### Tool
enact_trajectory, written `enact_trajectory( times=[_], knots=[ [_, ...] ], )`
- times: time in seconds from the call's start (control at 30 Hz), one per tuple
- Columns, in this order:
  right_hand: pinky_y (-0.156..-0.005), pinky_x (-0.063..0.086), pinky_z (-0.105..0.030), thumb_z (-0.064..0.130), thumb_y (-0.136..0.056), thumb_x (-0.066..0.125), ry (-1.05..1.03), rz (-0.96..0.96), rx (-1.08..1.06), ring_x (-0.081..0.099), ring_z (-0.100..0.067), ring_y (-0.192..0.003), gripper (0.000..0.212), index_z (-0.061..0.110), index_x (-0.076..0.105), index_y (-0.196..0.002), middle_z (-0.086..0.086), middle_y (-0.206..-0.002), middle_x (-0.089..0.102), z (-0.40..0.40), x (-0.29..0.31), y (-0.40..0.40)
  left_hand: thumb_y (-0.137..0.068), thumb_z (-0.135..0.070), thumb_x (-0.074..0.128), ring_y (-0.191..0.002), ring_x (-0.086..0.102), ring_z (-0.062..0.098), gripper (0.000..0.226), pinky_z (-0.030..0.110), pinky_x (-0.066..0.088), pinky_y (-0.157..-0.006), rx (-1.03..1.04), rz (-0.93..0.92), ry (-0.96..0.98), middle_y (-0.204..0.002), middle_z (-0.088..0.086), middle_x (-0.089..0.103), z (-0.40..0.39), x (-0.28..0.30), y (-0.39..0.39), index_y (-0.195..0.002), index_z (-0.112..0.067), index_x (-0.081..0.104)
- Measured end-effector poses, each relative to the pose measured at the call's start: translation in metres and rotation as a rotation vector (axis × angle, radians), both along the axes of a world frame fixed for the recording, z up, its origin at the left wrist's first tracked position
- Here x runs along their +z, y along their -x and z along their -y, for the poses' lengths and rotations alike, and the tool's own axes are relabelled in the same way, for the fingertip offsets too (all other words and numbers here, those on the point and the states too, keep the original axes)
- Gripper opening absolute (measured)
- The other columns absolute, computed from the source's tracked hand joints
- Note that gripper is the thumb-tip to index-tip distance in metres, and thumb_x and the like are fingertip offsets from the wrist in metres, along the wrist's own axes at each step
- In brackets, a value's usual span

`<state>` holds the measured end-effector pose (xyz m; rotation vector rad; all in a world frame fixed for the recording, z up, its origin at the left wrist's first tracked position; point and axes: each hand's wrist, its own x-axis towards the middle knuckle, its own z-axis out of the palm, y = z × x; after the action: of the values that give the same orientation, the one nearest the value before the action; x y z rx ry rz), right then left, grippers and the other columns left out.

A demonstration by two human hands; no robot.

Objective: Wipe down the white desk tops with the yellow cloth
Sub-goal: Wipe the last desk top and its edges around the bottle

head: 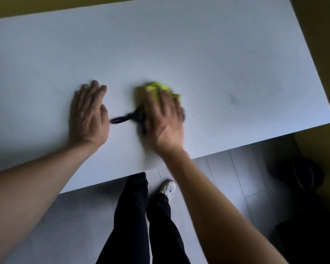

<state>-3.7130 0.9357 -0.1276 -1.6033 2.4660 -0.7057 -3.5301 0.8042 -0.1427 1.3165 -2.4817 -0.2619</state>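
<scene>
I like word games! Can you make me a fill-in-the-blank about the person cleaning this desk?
1. The right hand presses a ____ cloth onto the desk.
2. The left hand lies ____ on the desk, holding nothing.
3. A black strap lies ____ the two hands.
4. Below the desk edge, one white ____ shows on the grey floor.

Missing words: yellow; flat; between; shoe

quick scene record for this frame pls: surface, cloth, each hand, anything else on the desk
surface: white desk top, faint dark smudge right of the cloth
cloth: yellow cloth, bunched on the desk, mostly covered by the right hand
right hand: fingers straight, pressing on the cloth, motion-blurred
left hand: flat on the desk, fingers straight, holds nothing
other: black object between the hands, too blurred to identify
floor: grey tiles, the person's shoe
</scene>
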Motion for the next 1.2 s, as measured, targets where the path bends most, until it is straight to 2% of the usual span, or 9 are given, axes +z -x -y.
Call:
enact_trajectory(
  times=[0.13, 0.27, 0.37, 0.47, 0.6, 0.8, 0.93, 1.03, 1.2],
  knots=[
    [-0.122, 0.02, -0.051, 0.03, -0.095, 0.048, -0.019, -0.047, -0.306, 0.027, -0.033, -0.151, 0.063, 0.02, 0.036, -0.156, -0.012, -0.161, 0.034, -0.003, -0.001, 0.097, -0.104, -0.014, 0.029, -0.156, 0.03, 0.034, 0.053, 0.047, 0.016, -0.13, 0.0, -0.008, 0.002, -0.166, 0.012, 0.037, -0.003, 0.001, 0.001, -0.154, -0.011, 0.046],
    [-0.125, 0.013, -0.052, 0.034, -0.091, 0.04, -0.046, -0.039, -0.458, 0.024, -0.031, -0.152, 0.068, 0.021, 0.033, -0.158, -0.012, -0.163, 0.031, 0.009, 0.003, 0.099, -0.104, -0.014, 0.029, -0.156, 0.03, 0.033, 0.053, 0.048, 0.016, -0.13, 0.026, 0.009, 0.007, -0.166, 0.011, 0.038, -0.004, 0.001, 0.005, -0.154, -0.011, 0.045],
    [-0.122, 0.019, -0.054, 0.039, -0.085, 0.046, -0.049, 0.008, -0.224, 0.021, -0.035, -0.151, 0.074, 0.023, 0.036, -0.156, -0.015, -0.163, 0.03, 0.035, 0.004, 0.036, -0.103, -0.012, 0.034, -0.155, 0.033, 0.034, 0.052, 0.049, 0.019, -0.13, 0.023, -0.004, 0.03, -0.164, 0.012, 0.04, -0.006, 0.0, 0.007, -0.153, -0.01, 0.048],
    [-0.125, 0.014, -0.05, 0.035, -0.089, 0.057, 0.018, -0.002, 0.071, 0.025, -0.031, -0.15, 0.069, 0.022, 0.042, -0.155, -0.016, -0.159, 0.038, 0.065, 0.006, -0.03, -0.098, -0.012, 0.04, -0.154, 0.034, 0.035, 0.054, 0.051, 0.023, -0.128, 0.03, -0.03, 0.025, -0.163, 0.015, 0.041, -0.004, 0.0, 0.005, -0.151, -0.006, 0.048],
    [-0.126, 0.013, -0.049, 0.039, -0.091, 0.06, 0.032, -0.031, 0.169, 0.029, -0.031, -0.151, 0.069, 0.021, 0.04, -0.155, -0.014, -0.159, 0.039, 0.075, 0.0, -0.018, -0.098, -0.013, 0.04, -0.155, 0.032, 0.034, 0.06, 0.051, 0.024, -0.127, 0.081, -0.015, 0.044, -0.165, 0.018, 0.036, -0.001, 0.0, 0.005, -0.157, -0.001, 0.039],
    [-0.124, 0.014, -0.051, 0.034, -0.087, 0.046, -0.031, -0.075, -0.302, 0.024, -0.03, -0.152, 0.073, 0.021, 0.033, -0.157, -0.009, -0.164, 0.029, 0.058, -0.002, 0.13, -0.103, -0.019, 0.03, -0.157, 0.029, 0.031, 0.058, 0.048, 0.022, -0.129, 0.108, 0.058, 0.017, -0.168, 0.014, 0.033, -0.006, -0.001, 0.006, -0.16, -0.004, 0.035],
    [-0.125, 0.011, -0.052, 0.031, -0.087, 0.045, -0.025, -0.037, -0.528, 0.022, -0.03, -0.153, 0.073, 0.019, 0.031, -0.158, -0.012, -0.165, 0.027, 0.08, 0.001, 0.13, -0.103, -0.019, 0.03, -0.157, 0.028, 0.031, 0.059, 0.047, 0.021, -0.129, 0.118, 0.091, 0.013, -0.168, 0.013, 0.032, -0.006, 0.002, 0.009, -0.16, -0.005, 0.036],
    [-0.123, 0.015, -0.054, 0.032, -0.086, 0.054, -0.031, -0.031, -0.26, 0.023, -0.038, -0.151, 0.075, 0.018, 0.034, -0.157, -0.017, -0.163, 0.028, 0.11, -0.004, 0.07, -0.102, -0.019, 0.031, -0.157, 0.029, 0.031, 0.059, 0.047, 0.022, -0.129, 0.127, 0.093, 0.009, -0.168, 0.013, 0.033, -0.007, 0.004, 0.01, -0.159, -0.004, 0.036],
    [-0.126, 0.01, -0.05, 0.032, -0.095, 0.046, 0.026, -0.07, 0.214, 0.028, -0.034, -0.151, 0.064, 0.018, 0.038, -0.156, -0.016, -0.158, 0.038, 0.149, -0.003, 0.002, -0.099, -0.018, 0.034, -0.155, 0.032, 0.033, 0.06, 0.049, 0.024, -0.128, 0.13, 0.102, 0.017, -0.167, 0.014, 0.035, -0.007, 0.006, 0.009, -0.158, -0.004, 0.039]
  ],
)
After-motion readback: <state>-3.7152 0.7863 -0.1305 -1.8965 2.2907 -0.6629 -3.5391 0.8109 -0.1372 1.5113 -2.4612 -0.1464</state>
